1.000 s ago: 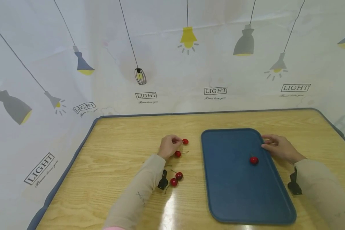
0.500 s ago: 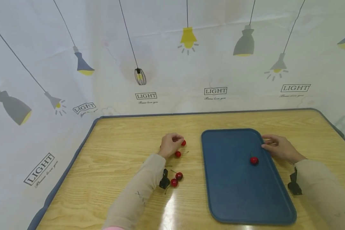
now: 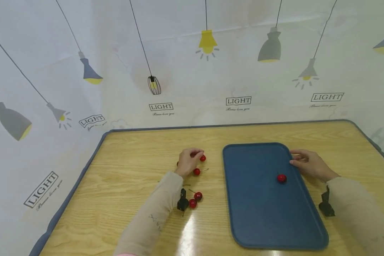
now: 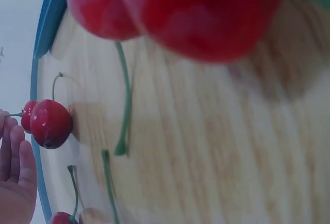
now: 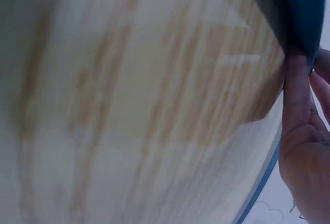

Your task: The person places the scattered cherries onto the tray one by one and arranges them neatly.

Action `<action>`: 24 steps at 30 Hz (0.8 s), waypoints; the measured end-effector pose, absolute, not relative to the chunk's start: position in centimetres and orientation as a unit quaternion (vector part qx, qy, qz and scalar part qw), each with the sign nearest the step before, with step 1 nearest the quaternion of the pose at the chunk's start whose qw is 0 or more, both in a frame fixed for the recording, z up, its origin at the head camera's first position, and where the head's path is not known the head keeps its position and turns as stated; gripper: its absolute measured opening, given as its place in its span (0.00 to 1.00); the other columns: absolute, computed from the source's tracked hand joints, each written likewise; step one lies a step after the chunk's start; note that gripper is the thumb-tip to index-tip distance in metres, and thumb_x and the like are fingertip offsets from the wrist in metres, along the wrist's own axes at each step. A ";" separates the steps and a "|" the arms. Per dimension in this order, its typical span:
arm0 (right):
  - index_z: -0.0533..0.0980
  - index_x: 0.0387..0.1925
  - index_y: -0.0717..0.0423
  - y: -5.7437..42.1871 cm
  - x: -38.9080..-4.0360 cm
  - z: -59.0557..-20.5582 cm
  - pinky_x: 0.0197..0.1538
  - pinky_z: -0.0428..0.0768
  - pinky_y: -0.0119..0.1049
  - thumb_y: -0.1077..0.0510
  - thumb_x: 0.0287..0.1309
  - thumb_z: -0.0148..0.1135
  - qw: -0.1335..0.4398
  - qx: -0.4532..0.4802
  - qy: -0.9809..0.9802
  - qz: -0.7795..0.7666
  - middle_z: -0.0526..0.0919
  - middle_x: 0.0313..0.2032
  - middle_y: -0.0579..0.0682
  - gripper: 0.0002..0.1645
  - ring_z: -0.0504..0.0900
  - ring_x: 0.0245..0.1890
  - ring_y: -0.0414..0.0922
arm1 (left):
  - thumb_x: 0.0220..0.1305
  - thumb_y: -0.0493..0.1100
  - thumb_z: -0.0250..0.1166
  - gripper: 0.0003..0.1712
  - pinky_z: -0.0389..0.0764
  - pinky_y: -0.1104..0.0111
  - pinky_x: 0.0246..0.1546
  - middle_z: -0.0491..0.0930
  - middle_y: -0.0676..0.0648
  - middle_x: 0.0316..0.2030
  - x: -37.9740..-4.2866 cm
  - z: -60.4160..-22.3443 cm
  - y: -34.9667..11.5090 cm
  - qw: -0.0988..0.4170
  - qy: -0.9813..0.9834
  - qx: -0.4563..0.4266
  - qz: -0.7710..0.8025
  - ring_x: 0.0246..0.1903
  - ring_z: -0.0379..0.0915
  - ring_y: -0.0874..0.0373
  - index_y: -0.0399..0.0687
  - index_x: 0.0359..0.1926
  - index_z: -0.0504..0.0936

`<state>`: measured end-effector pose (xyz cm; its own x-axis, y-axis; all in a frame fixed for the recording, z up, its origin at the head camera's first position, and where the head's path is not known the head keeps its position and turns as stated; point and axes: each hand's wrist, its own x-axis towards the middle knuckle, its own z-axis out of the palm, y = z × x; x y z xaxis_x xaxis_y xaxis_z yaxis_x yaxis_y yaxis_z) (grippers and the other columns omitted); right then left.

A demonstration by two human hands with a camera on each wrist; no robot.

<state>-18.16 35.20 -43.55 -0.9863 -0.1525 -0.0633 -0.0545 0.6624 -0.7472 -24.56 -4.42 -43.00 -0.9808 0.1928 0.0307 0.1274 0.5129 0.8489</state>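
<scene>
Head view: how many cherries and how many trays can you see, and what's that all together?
Round, glossy red cherries: 6, one just peeking out beside the left hand
Blue rectangular tray: 1
Total: 7 in sight; the beige sleeve could be hiding more.

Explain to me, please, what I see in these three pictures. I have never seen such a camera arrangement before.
There is no machine working here, only a person's left hand and right hand. The picture showing both hands comes from a camera on the head, looking forward and down. The other two come from a camera on each wrist, so close things look big. On the wooden table lies a blue tray with one cherry; more loose cherries lie left of it, some partly hidden. The left hand pinches another cherry by its stem. The right hand touches the tray's edge.
</scene>
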 end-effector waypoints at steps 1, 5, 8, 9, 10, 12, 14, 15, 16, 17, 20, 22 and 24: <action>0.58 0.58 0.74 35.2 -18.2 -43.5 0.36 0.77 0.38 0.56 0.60 0.53 0.062 -0.056 0.909 -0.409 0.70 0.45 0.72 0.32 0.72 0.44 0.64 | 0.61 0.43 0.57 0.13 0.73 0.69 0.33 0.79 0.49 0.35 -24.5 -42.9 -4.4 0.034 0.868 0.092 0.487 0.33 0.72 0.59 0.41 0.42 0.81; 0.58 0.58 0.74 35.1 -18.2 -43.5 0.36 0.77 0.39 0.56 0.60 0.53 0.062 -0.056 0.910 -0.407 0.70 0.45 0.72 0.32 0.72 0.44 0.64 | 0.60 0.44 0.58 0.13 0.73 0.69 0.33 0.79 0.49 0.35 -24.2 -42.4 -4.4 0.032 0.863 0.108 0.493 0.34 0.72 0.59 0.42 0.42 0.81; 0.58 0.57 0.74 35.2 -18.2 -43.5 0.37 0.77 0.40 0.57 0.60 0.52 0.059 -0.059 0.912 -0.402 0.70 0.45 0.72 0.31 0.72 0.44 0.65 | 0.60 0.43 0.58 0.13 0.74 0.68 0.35 0.79 0.47 0.36 -23.7 -41.9 -4.2 0.026 0.857 0.143 0.494 0.36 0.72 0.57 0.40 0.42 0.81; 0.59 0.57 0.75 35.2 -18.2 -43.5 0.37 0.77 0.40 0.57 0.60 0.52 0.058 -0.059 0.912 -0.402 0.70 0.45 0.72 0.31 0.72 0.44 0.65 | 0.60 0.42 0.58 0.13 0.74 0.68 0.36 0.79 0.47 0.37 -23.6 -41.8 -4.1 0.028 0.853 0.156 0.497 0.37 0.73 0.56 0.39 0.42 0.81; 0.59 0.57 0.75 35.2 -18.2 -43.5 0.37 0.77 0.40 0.57 0.60 0.52 0.057 -0.059 0.912 -0.401 0.70 0.45 0.73 0.31 0.72 0.44 0.65 | 0.60 0.42 0.58 0.13 0.74 0.68 0.37 0.79 0.46 0.37 -23.4 -41.7 -3.9 0.028 0.849 0.170 0.499 0.38 0.73 0.56 0.38 0.43 0.80; 0.59 0.57 0.75 35.2 -18.2 -43.4 0.36 0.77 0.39 0.57 0.60 0.52 0.058 -0.059 0.912 -0.403 0.70 0.45 0.73 0.30 0.72 0.44 0.65 | 0.60 0.41 0.58 0.13 0.74 0.69 0.38 0.79 0.46 0.38 -23.2 -41.8 -3.6 0.033 0.841 0.195 0.504 0.38 0.73 0.56 0.38 0.43 0.80; 0.59 0.57 0.75 35.1 -18.1 -43.4 0.36 0.77 0.38 0.57 0.60 0.52 0.058 -0.058 0.910 -0.405 0.70 0.45 0.73 0.31 0.72 0.43 0.64 | 0.60 0.41 0.57 0.14 0.75 0.70 0.38 0.79 0.46 0.39 -22.9 -41.8 -3.2 0.041 0.830 0.215 0.513 0.39 0.73 0.56 0.37 0.43 0.80; 0.59 0.57 0.75 35.1 -18.1 -43.4 0.35 0.77 0.37 0.57 0.60 0.52 0.059 -0.058 0.910 -0.407 0.70 0.45 0.73 0.31 0.72 0.44 0.65 | 0.60 0.41 0.58 0.13 0.75 0.71 0.37 0.79 0.47 0.38 -22.8 -41.9 -2.9 0.043 0.825 0.225 0.517 0.38 0.73 0.57 0.37 0.43 0.80; 0.59 0.57 0.75 35.1 -18.1 -43.4 0.35 0.77 0.37 0.57 0.60 0.52 0.060 -0.057 0.909 -0.407 0.70 0.45 0.73 0.31 0.72 0.44 0.65 | 0.60 0.41 0.58 0.13 0.74 0.71 0.37 0.79 0.47 0.38 -22.7 -42.0 -2.7 0.043 0.822 0.234 0.518 0.38 0.73 0.57 0.37 0.43 0.80; 0.58 0.57 0.75 35.1 -18.1 -43.4 0.35 0.77 0.37 0.57 0.60 0.52 0.061 -0.057 0.909 -0.408 0.70 0.45 0.73 0.31 0.71 0.44 0.65 | 0.60 0.41 0.58 0.13 0.74 0.71 0.38 0.79 0.47 0.38 -22.6 -42.0 -2.5 0.046 0.818 0.241 0.520 0.38 0.73 0.57 0.38 0.42 0.80; 0.58 0.57 0.75 35.0 -18.1 -43.3 0.35 0.77 0.37 0.57 0.60 0.52 0.062 -0.055 0.908 -0.411 0.69 0.45 0.73 0.31 0.71 0.44 0.65 | 0.60 0.41 0.58 0.13 0.74 0.72 0.38 0.80 0.47 0.38 -22.4 -41.9 -1.7 0.049 0.814 0.263 0.515 0.37 0.74 0.59 0.38 0.42 0.80; 0.58 0.57 0.75 35.0 -18.1 -43.3 0.35 0.77 0.37 0.57 0.60 0.53 0.062 -0.055 0.909 -0.410 0.70 0.45 0.72 0.31 0.72 0.44 0.65 | 0.60 0.42 0.58 0.13 0.74 0.73 0.37 0.80 0.47 0.38 -22.2 -41.7 -1.3 0.053 0.816 0.271 0.508 0.37 0.74 0.60 0.38 0.42 0.80; 0.58 0.57 0.75 35.0 -18.1 -43.4 0.35 0.77 0.38 0.57 0.60 0.53 0.060 -0.057 0.909 -0.409 0.70 0.44 0.72 0.31 0.72 0.44 0.65 | 0.60 0.42 0.58 0.13 0.74 0.73 0.36 0.80 0.48 0.38 -22.1 -41.5 -0.9 0.057 0.815 0.278 0.505 0.36 0.74 0.60 0.39 0.42 0.80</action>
